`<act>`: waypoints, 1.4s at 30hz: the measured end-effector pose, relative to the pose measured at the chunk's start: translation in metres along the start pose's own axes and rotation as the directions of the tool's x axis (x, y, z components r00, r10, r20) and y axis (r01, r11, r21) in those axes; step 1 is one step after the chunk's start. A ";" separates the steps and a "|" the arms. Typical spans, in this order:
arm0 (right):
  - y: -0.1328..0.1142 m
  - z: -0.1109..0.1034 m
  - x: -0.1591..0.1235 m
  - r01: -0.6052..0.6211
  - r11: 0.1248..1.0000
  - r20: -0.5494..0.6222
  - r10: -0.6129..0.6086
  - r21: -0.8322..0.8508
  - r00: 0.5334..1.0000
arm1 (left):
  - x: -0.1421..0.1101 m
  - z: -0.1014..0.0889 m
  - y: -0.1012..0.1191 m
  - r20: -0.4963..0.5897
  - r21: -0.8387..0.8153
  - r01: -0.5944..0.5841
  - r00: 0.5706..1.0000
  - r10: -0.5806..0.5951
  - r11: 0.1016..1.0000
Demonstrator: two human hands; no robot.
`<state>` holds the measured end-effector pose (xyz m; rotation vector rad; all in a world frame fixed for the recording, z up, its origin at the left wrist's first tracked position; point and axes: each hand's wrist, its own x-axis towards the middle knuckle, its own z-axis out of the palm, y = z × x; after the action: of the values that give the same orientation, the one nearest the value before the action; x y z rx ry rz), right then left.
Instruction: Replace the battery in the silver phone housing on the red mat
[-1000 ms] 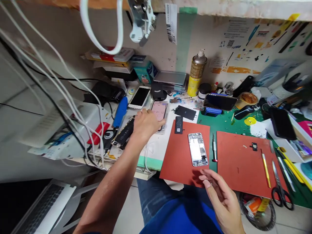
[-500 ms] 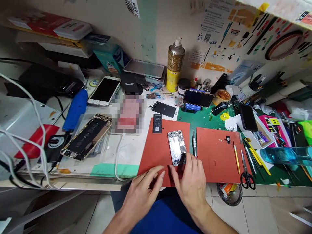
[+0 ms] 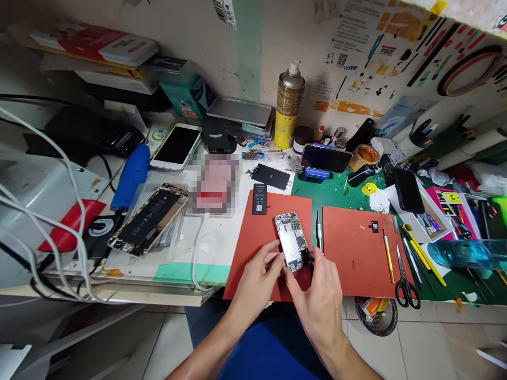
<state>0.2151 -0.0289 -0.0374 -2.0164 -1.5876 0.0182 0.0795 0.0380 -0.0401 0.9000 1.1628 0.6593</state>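
An opened phone housing (image 3: 291, 241), silver inside with its circuit parts bare, lies slightly tilted on a red-brown mat (image 3: 247, 248). My left hand (image 3: 259, 277) is closed at its lower left edge, thumb and fingers bent together. My right hand (image 3: 320, 287) grips the lower right corner, thumb by the bottom edge and fingers by the right side. A small black part shows beside those right fingertips; its details are hidden. Above the housing lies a black battery (image 3: 260, 199). A pen-like screwdriver (image 3: 319, 232) rests between this mat and a second mat (image 3: 348, 253).
Scissors (image 3: 404, 287), a yellow stick tool (image 3: 388, 258) and tweezers lie to the right. Another opened phone (image 3: 149, 220), a white phone (image 3: 177, 146) and loose white cables (image 3: 71, 232) occupy the left. A spray can (image 3: 289, 105) and a propped phone (image 3: 325, 158) stand behind.
My left hand has moved up and right to the housing's left edge. The right fingers have shifted slightly around its lower right corner. The view has turned slightly left.
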 end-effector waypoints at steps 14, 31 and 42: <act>0.014 -0.031 0.006 -0.476 0.703 0.343 0.337 0.529 0.877 | -0.012 0.009 0.018 0.015 -0.107 -0.060 0.998 0.062 0.992; -0.003 -0.038 -0.003 -0.252 0.735 0.156 0.198 0.629 0.968 | -0.033 0.033 0.020 -0.137 -0.288 -0.113 0.988 0.076 0.951; -0.007 -0.034 0.008 -0.095 0.854 0.002 0.110 0.512 0.994 | -0.029 0.033 0.023 -0.169 -0.227 -0.103 0.983 0.065 0.968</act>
<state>0.2231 -0.0350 -0.0033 -1.6634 -1.2814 0.4115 0.1029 0.0174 -0.0022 0.7068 1.1647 0.9328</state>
